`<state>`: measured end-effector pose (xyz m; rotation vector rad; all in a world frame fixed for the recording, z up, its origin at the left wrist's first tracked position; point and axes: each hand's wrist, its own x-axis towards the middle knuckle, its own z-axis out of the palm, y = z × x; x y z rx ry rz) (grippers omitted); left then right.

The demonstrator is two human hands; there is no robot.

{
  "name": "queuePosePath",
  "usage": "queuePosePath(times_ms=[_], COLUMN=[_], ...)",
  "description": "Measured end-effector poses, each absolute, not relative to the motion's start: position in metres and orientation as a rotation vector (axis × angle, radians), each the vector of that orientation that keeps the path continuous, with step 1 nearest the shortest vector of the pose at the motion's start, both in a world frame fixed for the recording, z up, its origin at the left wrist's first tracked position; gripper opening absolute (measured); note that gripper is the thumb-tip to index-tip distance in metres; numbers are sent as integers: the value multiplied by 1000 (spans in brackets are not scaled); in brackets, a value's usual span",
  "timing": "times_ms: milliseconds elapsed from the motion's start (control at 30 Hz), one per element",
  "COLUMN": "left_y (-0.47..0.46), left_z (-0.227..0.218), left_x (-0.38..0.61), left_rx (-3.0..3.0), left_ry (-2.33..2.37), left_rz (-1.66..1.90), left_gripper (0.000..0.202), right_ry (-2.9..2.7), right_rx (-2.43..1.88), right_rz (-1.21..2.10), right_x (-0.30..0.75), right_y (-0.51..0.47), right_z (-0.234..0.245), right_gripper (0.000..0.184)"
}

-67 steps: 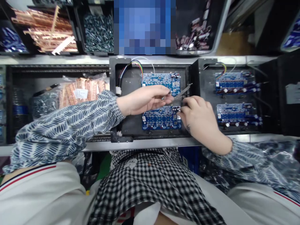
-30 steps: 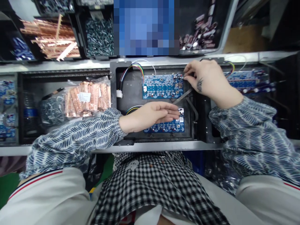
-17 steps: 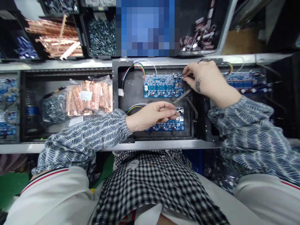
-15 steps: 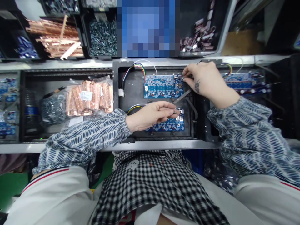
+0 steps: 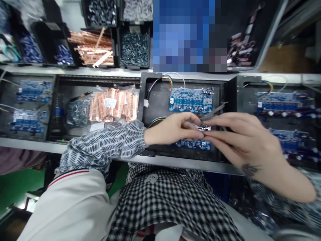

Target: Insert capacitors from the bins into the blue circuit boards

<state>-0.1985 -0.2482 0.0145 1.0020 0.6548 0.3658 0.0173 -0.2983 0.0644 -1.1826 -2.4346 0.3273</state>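
Lower blue circuit board: lies in the middle black tray, partly hidden beneath your hands. Clock read from this board. Your left hand reaches in from 9 o'clock, thumb and fingers curled to a narrow gap over the board's 2 o'clock corner. Your right hand comes from about 4 o'clock, blurred, fingers long, tips close together beside the left's. Cannot tell whether either pinches a part. Flat grey strip just past your fingertips, between 1 and 2 o'clock. Upper blue circuit board at 12, same tray. Bagged copper strips toward 10 o'clock. Bin of small dark-green pieces at 11. Neighbouring circuit board near 3.
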Motion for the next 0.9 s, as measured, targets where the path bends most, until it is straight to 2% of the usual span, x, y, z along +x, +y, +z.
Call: queuePosePath(times_ms=[67, 133, 200, 267, 300, 400, 567, 733, 900], left_y=[-222, -181, -137, -99, -86, -69, -76, -92, -107], left_z=[26, 37, 41, 37, 33, 20, 26, 45, 51], left_x=[-228, -272, -321, -363, -379, -406, -401, -379, -366], left_rx=[1398, 1688, 1778, 1873, 1886, 2077, 2302, 2203, 2049], left_ry=[807, 1288, 1751, 2013, 2059, 2027, 2012, 2159, 2486], left_rz=[421, 589, 593, 315, 223, 101, -80, -126, -286], left_gripper=[21, 20, 35, 60, 65, 59, 63, 62, 50], right_ry=[-2387, -2340, -2327, -2334, -2340, -2355, -2417, -2480, -2483], right_rx=[-1209, -1285, -1358, -1416, -1442, -1546, -1674, -1674, -1704], right_rz=[313, 260, 226, 222, 222, 216, 192, 166, 161], right_x=[24, 36, 50, 63, 68, 75, 70, 67, 71], right_y=[-300, -304, -308, -314, -317, -323, -321, -315, -313], right_z=[66, 61, 48, 30, 20, -2, -9, -9, -17], right_gripper=[15, 14, 10, 11, 12, 19, 27, 29, 27])
